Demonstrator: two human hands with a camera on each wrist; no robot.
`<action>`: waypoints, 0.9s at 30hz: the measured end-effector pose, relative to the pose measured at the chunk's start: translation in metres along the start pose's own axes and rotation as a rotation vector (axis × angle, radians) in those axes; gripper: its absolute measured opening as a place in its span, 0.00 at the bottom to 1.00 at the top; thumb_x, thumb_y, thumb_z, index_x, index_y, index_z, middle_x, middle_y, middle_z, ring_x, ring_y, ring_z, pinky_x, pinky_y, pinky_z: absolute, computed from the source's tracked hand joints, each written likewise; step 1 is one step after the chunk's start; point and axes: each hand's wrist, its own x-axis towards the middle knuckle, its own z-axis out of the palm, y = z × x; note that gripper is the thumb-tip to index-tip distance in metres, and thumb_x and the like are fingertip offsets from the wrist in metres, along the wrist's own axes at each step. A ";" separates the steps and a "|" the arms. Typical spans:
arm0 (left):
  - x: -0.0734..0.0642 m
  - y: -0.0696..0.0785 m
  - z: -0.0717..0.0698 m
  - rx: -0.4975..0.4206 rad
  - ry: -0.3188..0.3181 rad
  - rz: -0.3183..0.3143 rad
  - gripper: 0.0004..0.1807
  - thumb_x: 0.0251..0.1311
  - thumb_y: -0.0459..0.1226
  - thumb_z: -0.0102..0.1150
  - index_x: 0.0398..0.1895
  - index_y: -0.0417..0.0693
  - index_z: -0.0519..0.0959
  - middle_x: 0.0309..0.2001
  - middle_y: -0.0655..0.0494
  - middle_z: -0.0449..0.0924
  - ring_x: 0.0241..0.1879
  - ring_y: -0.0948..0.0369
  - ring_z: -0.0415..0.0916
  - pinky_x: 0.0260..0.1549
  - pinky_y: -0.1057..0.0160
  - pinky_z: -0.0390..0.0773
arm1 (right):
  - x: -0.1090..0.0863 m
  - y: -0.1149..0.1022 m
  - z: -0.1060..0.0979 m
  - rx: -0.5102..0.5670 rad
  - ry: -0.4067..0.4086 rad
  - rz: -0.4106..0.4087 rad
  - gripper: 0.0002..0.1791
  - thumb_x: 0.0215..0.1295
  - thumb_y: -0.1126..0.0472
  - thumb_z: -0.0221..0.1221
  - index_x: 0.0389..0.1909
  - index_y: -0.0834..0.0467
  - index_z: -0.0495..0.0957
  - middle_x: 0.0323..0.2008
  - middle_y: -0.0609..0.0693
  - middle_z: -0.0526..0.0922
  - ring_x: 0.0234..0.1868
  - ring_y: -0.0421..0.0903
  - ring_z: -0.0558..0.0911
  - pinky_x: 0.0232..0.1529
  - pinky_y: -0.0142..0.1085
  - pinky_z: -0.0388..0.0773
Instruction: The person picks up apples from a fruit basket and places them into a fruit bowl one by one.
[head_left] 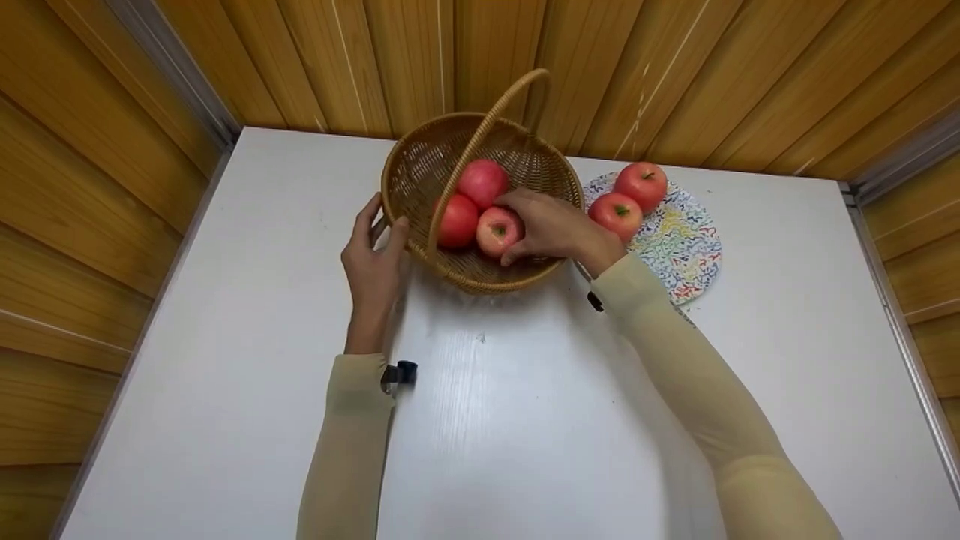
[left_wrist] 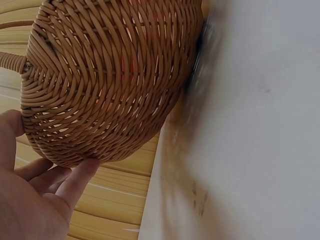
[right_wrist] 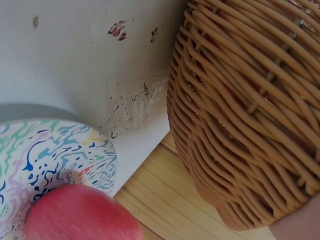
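A brown wicker basket with a tall arched handle stands at the back of the white table. My left hand holds its left side, thumb at the rim and fingers against the outer weave. Reaching over the right rim, my right hand grips a red apple between thumb and fingers inside the basket. Beside that apple lie two more, a red apple on the left and a pinkish-red apple behind. In the right wrist view the basket's wall hides most of this hand.
Right of the basket lies a round plate with a colourful squiggle pattern. It bears two red apples, a nearer apple close to my right wrist and a farther apple. Wood-plank walls rise behind and beside the table.
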 end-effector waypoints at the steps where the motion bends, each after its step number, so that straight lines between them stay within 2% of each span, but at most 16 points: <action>1: 0.000 0.000 0.000 0.001 0.002 -0.002 0.31 0.76 0.46 0.63 0.77 0.48 0.72 0.73 0.52 0.73 0.69 0.56 0.74 0.55 0.57 0.85 | 0.000 0.000 0.000 -0.002 -0.002 -0.007 0.46 0.52 0.50 0.83 0.71 0.57 0.75 0.65 0.55 0.79 0.66 0.53 0.76 0.69 0.50 0.72; 6: 0.000 0.002 0.000 0.004 0.000 -0.001 0.31 0.76 0.46 0.63 0.77 0.48 0.72 0.74 0.52 0.72 0.69 0.57 0.74 0.57 0.58 0.84 | 0.000 0.000 0.000 -0.003 0.009 -0.045 0.42 0.55 0.55 0.81 0.70 0.59 0.76 0.63 0.56 0.80 0.65 0.54 0.77 0.69 0.50 0.72; 14: 0.000 0.003 0.000 -0.003 0.001 -0.001 0.30 0.76 0.45 0.62 0.77 0.48 0.72 0.74 0.52 0.72 0.69 0.57 0.74 0.56 0.58 0.84 | 0.000 0.000 0.001 0.000 0.035 -0.069 0.37 0.57 0.51 0.78 0.66 0.59 0.79 0.57 0.54 0.82 0.58 0.53 0.79 0.62 0.49 0.76; 21: 0.000 -0.001 0.000 -0.021 0.002 -0.004 0.30 0.76 0.44 0.62 0.78 0.47 0.72 0.74 0.50 0.72 0.69 0.56 0.74 0.55 0.59 0.85 | -0.004 -0.002 0.000 -0.002 0.049 -0.054 0.39 0.59 0.50 0.77 0.69 0.60 0.76 0.60 0.57 0.80 0.61 0.54 0.78 0.64 0.51 0.76; 27: 0.000 -0.002 0.000 -0.014 0.017 0.001 0.30 0.76 0.44 0.62 0.77 0.47 0.72 0.74 0.51 0.72 0.68 0.56 0.75 0.55 0.59 0.85 | -0.012 -0.003 -0.002 0.042 0.118 -0.075 0.41 0.59 0.52 0.78 0.71 0.62 0.74 0.61 0.58 0.79 0.61 0.54 0.77 0.66 0.50 0.74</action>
